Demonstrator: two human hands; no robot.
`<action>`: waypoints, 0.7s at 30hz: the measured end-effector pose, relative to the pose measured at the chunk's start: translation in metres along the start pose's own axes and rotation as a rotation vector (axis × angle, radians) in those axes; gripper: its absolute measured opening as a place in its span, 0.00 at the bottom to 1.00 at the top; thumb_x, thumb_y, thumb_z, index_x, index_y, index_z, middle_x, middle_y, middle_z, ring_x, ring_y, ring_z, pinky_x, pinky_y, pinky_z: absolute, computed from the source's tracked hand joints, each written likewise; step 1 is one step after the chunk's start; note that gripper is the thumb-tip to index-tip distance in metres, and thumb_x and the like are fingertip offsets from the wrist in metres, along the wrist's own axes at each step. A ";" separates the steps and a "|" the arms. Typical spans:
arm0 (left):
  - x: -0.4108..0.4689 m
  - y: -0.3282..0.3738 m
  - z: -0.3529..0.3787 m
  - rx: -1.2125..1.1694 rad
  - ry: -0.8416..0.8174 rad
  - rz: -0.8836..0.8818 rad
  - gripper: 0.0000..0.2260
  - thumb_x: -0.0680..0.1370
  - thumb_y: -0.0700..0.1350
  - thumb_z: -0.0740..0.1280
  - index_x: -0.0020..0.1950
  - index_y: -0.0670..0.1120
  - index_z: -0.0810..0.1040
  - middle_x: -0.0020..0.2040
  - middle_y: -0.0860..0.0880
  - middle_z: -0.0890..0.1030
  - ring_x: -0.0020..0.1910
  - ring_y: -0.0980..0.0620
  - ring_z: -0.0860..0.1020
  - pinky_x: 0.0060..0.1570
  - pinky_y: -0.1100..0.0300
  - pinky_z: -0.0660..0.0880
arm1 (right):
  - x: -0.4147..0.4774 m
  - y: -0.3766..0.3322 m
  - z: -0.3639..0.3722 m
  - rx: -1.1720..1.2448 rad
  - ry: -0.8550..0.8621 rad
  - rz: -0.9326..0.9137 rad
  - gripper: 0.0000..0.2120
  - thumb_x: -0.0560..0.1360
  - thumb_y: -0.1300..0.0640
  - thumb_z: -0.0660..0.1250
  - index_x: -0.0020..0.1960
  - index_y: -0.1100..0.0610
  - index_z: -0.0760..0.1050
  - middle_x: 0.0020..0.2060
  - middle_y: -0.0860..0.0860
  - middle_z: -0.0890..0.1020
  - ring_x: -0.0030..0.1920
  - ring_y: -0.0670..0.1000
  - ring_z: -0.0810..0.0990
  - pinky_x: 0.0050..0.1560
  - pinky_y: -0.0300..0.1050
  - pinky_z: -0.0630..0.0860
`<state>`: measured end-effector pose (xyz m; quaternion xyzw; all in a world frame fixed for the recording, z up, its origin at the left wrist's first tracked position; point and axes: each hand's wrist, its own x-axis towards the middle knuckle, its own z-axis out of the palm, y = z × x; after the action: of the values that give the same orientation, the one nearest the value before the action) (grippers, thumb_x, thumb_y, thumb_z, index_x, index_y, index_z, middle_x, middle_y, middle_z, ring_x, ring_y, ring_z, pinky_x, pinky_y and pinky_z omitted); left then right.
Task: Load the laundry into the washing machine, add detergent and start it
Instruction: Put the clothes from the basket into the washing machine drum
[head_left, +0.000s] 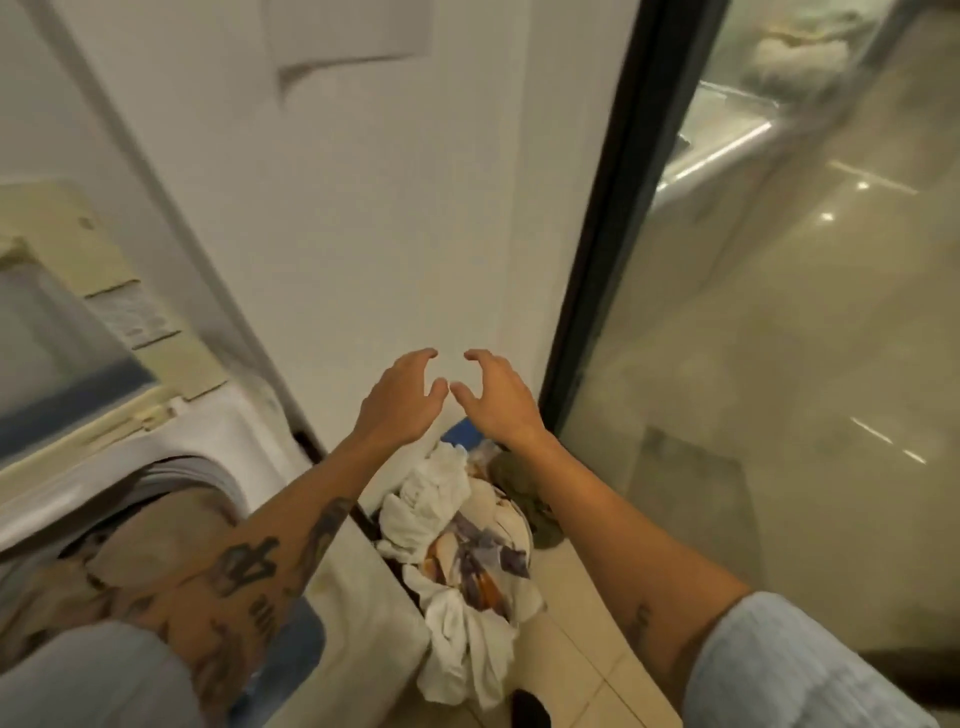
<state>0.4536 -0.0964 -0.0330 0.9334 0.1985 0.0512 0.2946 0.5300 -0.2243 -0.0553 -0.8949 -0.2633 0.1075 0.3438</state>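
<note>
While both hands (400, 402) (498, 400) hover, fingers spread, empty, laundry (457, 535) heaped, seemingly lengthwise along washer (218, 415).

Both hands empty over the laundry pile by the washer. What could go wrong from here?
1. The laundry pile is tangled; the open left hand and right hand may lift several pieces at once and drop some on the floor tiles.
2. The washing machine drum already holds clothes, so more could overfill it.
3. The pile sits tight against the machine's side; cloth may snag there.
</note>
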 end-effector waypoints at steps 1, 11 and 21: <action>0.007 0.003 0.024 -0.006 -0.023 -0.008 0.22 0.82 0.52 0.59 0.75 0.49 0.63 0.75 0.47 0.66 0.72 0.46 0.66 0.69 0.48 0.65 | 0.001 0.024 0.003 0.009 -0.005 0.028 0.25 0.79 0.43 0.62 0.74 0.49 0.63 0.72 0.52 0.69 0.69 0.54 0.70 0.66 0.54 0.71; 0.061 -0.097 0.280 0.067 -0.285 -0.264 0.29 0.79 0.56 0.61 0.77 0.48 0.58 0.75 0.43 0.65 0.72 0.41 0.66 0.71 0.43 0.63 | 0.011 0.257 0.139 0.096 -0.225 0.330 0.34 0.79 0.41 0.62 0.79 0.52 0.54 0.77 0.52 0.61 0.76 0.55 0.61 0.74 0.51 0.60; 0.076 -0.271 0.484 0.211 -0.396 -0.406 0.34 0.76 0.61 0.64 0.77 0.54 0.55 0.77 0.43 0.59 0.76 0.40 0.58 0.70 0.35 0.58 | 0.012 0.434 0.353 0.179 -0.384 0.516 0.41 0.75 0.35 0.63 0.79 0.49 0.49 0.79 0.52 0.54 0.78 0.57 0.53 0.74 0.61 0.60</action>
<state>0.5337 -0.1201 -0.5864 0.8918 0.3240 -0.2128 0.2332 0.5814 -0.2920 -0.6084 -0.8618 -0.0774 0.3805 0.3264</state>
